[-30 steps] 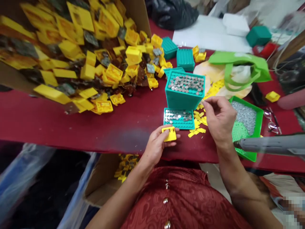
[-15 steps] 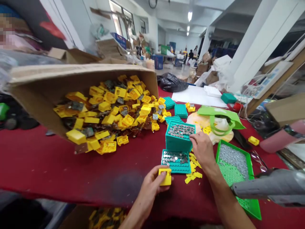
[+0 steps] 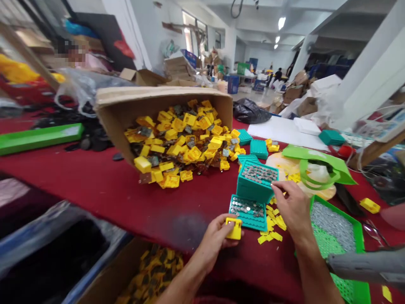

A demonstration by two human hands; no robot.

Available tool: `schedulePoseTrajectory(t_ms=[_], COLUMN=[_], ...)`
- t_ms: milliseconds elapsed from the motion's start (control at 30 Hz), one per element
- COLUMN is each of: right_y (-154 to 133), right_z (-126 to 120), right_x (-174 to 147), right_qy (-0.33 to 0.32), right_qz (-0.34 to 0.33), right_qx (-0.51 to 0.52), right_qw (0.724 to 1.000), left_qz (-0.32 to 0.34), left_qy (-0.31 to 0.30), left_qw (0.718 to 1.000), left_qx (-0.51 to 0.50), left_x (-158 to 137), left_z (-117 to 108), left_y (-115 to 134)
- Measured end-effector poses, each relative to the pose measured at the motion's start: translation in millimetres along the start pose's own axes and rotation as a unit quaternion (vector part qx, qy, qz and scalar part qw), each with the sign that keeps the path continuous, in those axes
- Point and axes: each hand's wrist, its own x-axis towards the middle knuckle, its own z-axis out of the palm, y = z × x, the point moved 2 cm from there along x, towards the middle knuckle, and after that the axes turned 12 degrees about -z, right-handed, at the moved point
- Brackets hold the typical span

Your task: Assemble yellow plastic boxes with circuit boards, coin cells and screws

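My left hand [image 3: 218, 236] is closed around a yellow plastic housing [image 3: 234, 229], held above the table's front part with its open slots upward. My right hand [image 3: 292, 204] pinches a small silver button cell [image 3: 272, 185] at the right edge of the upper teal tray [image 3: 257, 190]. Rows of button cells [image 3: 261, 173] lie on that tray, which tops a stack. In front of it, a lower teal tray [image 3: 255, 223] is partly filled with more cells. Small yellow plastic pieces [image 3: 275, 235] are scattered beside the lower tray, under my right hand.
A tipped cardboard box [image 3: 110, 122] spills yellow housings with circuit boards [image 3: 186, 147] onto the red cloth [image 3: 152, 215]. At right are a green basket [image 3: 363, 245] of small metal parts, a grey tool-like object [image 3: 357, 266] and a green bag [image 3: 341, 169]. Another person [image 3: 91, 61] is far left.
The view has turned left, so the table's things sit farther right. A silver cell now shows at my right fingertips, by the tray's edge. My left hand still holds the yellow housing.
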Motion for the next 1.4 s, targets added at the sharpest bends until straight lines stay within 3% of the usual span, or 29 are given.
schedulePoseTrajectory(t_ms=[133, 300, 433, 667, 833, 1033, 1233, 1400], right_y=[-21, -48, -55, -58, -57, -50, -56, -51], right_z=[-13, -1, 16, 30, 33, 37, 32, 33], right_x=[-27, -60, -80, -92, -93, -94, -96, -100], right_qy=[0.041, -0.017, -0.061, -0.034, -0.039, -0.101, -0.041, -0.095], right_qz=[0.053, 0.125, 0.15, 0.149, 0.168, 0.226, 0.14, 0.163], right_qx=[0.17, 0.263, 0.277, 0.304, 0.284, 0.336, 0.236, 0.273], right_qw=[0.983, 0.957, 0.947, 0.94, 0.943, 0.909, 0.961, 0.943], left_qz=[-0.008, 0.004, 0.012, 0.1, 0.097, 0.147, 0.175, 0.209], left_qy=[-0.022, -0.046, -0.07, -0.064, -0.06, -0.031, 0.03, 0.065], left_qw=[0.999, 0.997, 0.997, 0.991, 0.988, 0.975, 0.948, 0.912], left_qx=[-0.023, -0.058, -0.028, 0.06, 0.105, 0.166, 0.263, 0.348], left_x=[-5, 0, 4, 1, 6, 11, 8, 1], left_z=[5, 9, 10, 13, 10, 5, 7, 10], left_y=[0, -6, -14, -18, -25, -29, -33, -31])
